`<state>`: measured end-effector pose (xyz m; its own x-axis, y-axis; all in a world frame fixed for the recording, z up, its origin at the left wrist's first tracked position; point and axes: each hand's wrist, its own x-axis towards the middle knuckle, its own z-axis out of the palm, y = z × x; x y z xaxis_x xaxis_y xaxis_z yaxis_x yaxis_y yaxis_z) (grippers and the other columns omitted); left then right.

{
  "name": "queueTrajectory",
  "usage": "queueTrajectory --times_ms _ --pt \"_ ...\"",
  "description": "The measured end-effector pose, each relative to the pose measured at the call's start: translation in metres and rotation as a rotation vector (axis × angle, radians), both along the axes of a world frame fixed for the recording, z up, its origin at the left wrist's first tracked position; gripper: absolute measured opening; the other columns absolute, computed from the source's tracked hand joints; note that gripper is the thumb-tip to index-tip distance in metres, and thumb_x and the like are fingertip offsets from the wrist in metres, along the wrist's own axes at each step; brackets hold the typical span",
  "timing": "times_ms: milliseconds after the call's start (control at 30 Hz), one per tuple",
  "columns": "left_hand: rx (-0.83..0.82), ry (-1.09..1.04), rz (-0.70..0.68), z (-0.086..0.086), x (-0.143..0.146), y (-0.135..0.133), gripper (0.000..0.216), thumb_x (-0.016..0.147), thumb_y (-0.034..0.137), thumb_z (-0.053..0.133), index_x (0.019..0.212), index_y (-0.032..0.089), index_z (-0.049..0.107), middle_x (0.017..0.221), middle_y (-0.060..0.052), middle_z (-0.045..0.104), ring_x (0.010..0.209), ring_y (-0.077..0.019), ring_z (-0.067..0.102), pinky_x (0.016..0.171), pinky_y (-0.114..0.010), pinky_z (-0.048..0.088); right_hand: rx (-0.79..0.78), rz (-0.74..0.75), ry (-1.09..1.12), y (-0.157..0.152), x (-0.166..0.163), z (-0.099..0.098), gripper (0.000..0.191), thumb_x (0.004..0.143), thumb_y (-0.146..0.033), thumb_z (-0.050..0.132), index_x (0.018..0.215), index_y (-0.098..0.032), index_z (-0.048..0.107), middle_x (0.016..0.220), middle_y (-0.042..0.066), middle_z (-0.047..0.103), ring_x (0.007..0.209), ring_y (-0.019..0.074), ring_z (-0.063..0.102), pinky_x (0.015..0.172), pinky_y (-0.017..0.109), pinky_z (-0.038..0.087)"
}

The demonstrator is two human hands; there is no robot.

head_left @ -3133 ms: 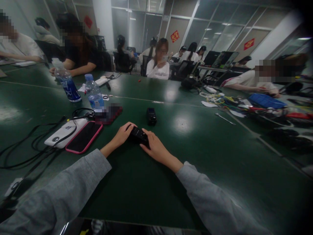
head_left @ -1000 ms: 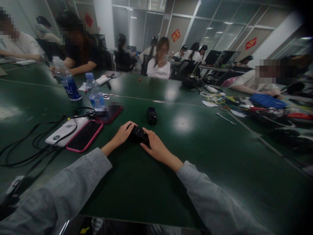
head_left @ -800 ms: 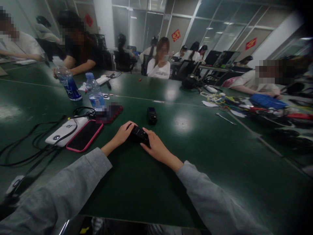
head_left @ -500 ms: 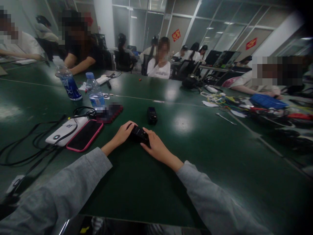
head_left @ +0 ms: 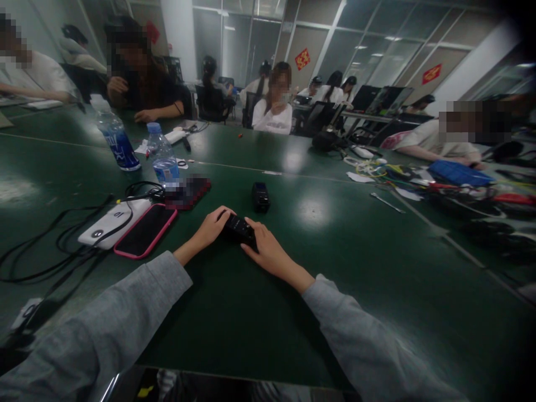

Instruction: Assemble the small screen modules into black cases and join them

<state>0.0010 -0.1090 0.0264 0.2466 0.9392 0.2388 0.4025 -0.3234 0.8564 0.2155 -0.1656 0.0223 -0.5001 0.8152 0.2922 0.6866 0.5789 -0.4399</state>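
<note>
A small black device lies on the green table in front of me. My left hand curls round its left end, and my right hand presses on its right end with the fingers together. Both arms wear grey sleeves. A second small black device stands a little farther away, untouched.
To the left lie a phone in a pink case, a white power bank, black cables, a dark red object and two water bottles. Other people sit around the table. Cables and a blue tray crowd the right side.
My hands and the black device stay where they were. The person at the far left has drawn an arm back from the water bottle and raised a hand.
</note>
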Motion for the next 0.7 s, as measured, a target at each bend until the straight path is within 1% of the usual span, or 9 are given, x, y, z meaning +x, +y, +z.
queueTrajectory --times_ms 233,500,700 --pt "0.004 -0.004 -0.005 -0.0023 -0.0006 0.0016 0.036 0.094 0.042 0.037 0.098 0.019 0.064 0.100 -0.005 0.066 0.097 -0.0202 0.060 0.094 -0.035 0.044 0.027 0.007 -0.008 0.0014 -0.0011 -0.0022 0.072 0.093 -0.038 0.056 0.151 -0.019 0.018 0.140 0.016 0.044 0.128 0.0306 0.045 0.103 0.055 0.045" --pt "-0.002 0.009 -0.001 -0.0010 -0.0008 0.0013 0.035 0.094 0.041 0.037 0.098 0.019 0.064 0.099 -0.004 0.066 0.096 -0.0202 0.060 0.093 -0.035 0.045 0.019 0.014 0.002 0.0017 -0.0014 -0.0019 0.073 0.093 -0.037 0.056 0.151 -0.022 0.016 0.139 0.015 0.044 0.126 0.0311 0.047 0.101 0.058 0.046" --pt "-0.004 0.011 -0.003 0.0015 -0.0010 -0.0007 0.035 0.094 0.042 0.037 0.098 0.020 0.064 0.100 -0.004 0.066 0.097 -0.0202 0.060 0.093 -0.035 0.045 0.008 0.008 -0.006 0.0011 -0.0011 -0.0002 0.072 0.093 -0.037 0.057 0.151 -0.021 0.017 0.139 0.015 0.044 0.126 0.0310 0.047 0.101 0.056 0.047"
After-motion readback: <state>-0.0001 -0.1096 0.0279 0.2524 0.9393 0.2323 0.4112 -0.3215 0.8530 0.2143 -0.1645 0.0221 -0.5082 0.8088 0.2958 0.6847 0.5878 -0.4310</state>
